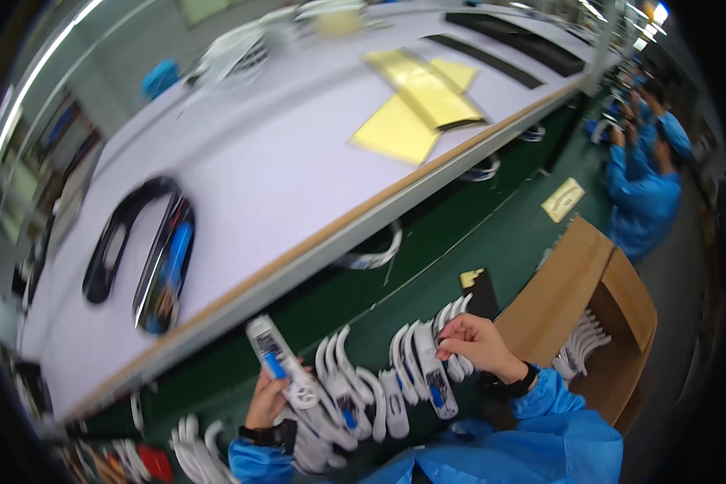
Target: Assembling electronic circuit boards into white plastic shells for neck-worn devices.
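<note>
My left hand (pixel 264 401) is closed around a long white plastic housing (pixel 278 355) with a blue part in its middle, held tilted above the green bench. My right hand (pixel 482 345) hovers over a row of curved white housings, thumb and fingers pinched together. Whatever may be between those fingertips is too small to make out. Just below it lies a white housing (pixel 434 379) with its dark inside and a blue piece showing. Between my hands, more curved white housings (pixel 343 363) stand side by side, one with a blue part near its end.
An open cardboard box (pixel 552 282) holding white curved parts (pixel 581 343) stands at the right. Beyond the bench runs a raised white shelf (pixel 274 161), with yellow sheets (pixel 415 105) and a black looped device (pixel 109 250) on it. Co-workers in blue (pixel 645 202) sit farther right.
</note>
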Tool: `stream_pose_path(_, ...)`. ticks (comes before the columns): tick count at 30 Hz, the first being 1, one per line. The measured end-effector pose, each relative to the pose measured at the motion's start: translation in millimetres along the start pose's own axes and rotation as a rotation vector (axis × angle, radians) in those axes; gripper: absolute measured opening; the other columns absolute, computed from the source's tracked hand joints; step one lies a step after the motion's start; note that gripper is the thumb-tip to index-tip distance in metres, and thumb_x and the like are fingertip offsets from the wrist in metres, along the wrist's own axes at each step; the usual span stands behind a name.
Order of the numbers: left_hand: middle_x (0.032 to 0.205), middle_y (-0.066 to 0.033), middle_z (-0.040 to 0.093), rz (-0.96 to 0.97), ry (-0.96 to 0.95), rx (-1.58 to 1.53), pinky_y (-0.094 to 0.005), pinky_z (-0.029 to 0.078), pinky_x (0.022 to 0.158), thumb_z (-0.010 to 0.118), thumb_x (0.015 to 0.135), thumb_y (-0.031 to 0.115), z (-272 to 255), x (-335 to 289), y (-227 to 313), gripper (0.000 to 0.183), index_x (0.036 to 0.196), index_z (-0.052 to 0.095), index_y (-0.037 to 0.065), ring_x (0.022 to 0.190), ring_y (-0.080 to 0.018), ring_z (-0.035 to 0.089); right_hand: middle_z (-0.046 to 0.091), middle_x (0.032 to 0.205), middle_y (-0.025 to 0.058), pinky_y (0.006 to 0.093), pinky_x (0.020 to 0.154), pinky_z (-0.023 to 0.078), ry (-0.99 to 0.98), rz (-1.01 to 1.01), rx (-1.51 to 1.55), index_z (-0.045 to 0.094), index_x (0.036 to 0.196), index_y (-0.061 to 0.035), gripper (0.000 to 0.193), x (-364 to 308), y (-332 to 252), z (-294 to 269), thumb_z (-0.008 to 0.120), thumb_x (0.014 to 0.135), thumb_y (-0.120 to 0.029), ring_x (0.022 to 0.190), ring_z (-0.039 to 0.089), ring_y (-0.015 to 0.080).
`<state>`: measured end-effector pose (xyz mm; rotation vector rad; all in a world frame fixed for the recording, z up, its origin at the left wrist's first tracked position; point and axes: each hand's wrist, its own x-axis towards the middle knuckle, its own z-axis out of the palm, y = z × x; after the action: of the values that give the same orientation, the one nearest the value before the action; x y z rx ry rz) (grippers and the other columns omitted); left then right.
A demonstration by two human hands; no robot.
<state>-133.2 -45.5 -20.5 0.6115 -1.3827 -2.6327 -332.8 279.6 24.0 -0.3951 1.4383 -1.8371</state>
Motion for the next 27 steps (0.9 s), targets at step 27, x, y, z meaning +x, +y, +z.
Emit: stream_pose_path(27,0.097,-0.0129,0.056,0.396,0.448,0.709,-0.0293,0.049,0.073,0.052,0.083,-0.003,62.6,-200.7,-30.0,0.039,0.118,0.036,-0.003,0.087,-0.0183,0.060,0.029,0.135,0.0241,0.0348,0.086,0.041,-0.480,-0.334,-0.566,0.055,0.088,-0.0028,0.008,-69.7,46.1,265.4,0.057,0.080,-0.004,0.107,0.048,0.0320)
